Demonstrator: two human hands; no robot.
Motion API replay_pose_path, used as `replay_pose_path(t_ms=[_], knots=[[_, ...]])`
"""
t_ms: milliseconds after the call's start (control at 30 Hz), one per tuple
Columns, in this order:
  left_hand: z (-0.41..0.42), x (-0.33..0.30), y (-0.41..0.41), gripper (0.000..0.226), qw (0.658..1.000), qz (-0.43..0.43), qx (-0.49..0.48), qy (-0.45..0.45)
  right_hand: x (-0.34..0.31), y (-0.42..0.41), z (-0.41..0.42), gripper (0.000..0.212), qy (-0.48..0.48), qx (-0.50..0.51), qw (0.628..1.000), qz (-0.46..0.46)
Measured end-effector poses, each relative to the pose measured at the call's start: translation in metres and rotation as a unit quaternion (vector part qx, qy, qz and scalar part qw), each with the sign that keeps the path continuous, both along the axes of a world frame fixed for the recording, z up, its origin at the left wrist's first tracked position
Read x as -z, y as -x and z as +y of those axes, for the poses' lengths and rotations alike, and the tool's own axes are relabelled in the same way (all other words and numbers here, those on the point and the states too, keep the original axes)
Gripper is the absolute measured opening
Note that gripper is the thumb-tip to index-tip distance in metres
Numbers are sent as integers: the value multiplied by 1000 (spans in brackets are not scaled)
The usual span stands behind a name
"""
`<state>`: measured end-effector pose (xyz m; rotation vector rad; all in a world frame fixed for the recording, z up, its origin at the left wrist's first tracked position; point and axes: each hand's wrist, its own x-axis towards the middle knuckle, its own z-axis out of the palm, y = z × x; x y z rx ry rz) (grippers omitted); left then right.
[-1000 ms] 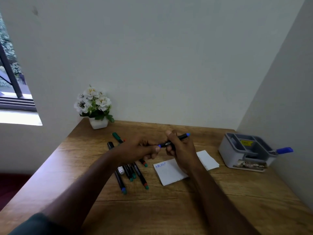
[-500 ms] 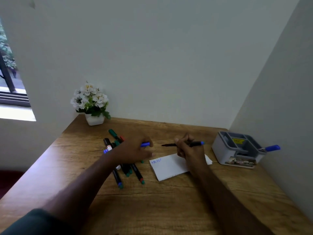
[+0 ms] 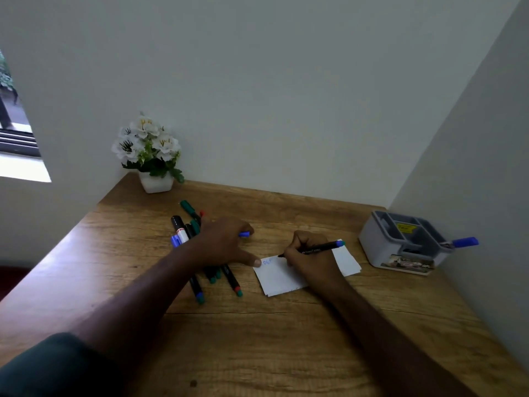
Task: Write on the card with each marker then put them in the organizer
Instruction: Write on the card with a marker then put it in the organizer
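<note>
The black marker (image 3: 316, 249) lies nearly level, tip left on the white card (image 3: 282, 279), blue end toward the surface's right edge. The right hand (image 3: 310, 257) pinches it; the left hand (image 3: 226, 245) curls around its blue cap (image 3: 244, 234), thumb pressing the card's corner.

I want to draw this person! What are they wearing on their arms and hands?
Not much. Both hands are bare: the left hand and the right hand show no gloves, rings or watch. Both forearms are bare too. Only the left arm shows clothing, a dark green sleeve in the bottom corner of the picture. The right arm's upper part is out of view.
</note>
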<state>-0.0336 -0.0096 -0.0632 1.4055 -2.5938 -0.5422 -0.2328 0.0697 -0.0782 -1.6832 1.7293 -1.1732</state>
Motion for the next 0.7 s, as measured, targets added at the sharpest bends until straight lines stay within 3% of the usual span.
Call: replay_pose_path(t_ms=[133,367,700], knots=[[-2,0,1,76,999,34,18,-27,3,0,-2,28,-12,-7,1000,-12],[-11,5,1,68,997,-25,78,5,4,0,-3,26,-22,-4,1000,-6],[-12,4,2,68,995,-48,87,-2,3,-1,-2,25,-42,-15,999,-3]])
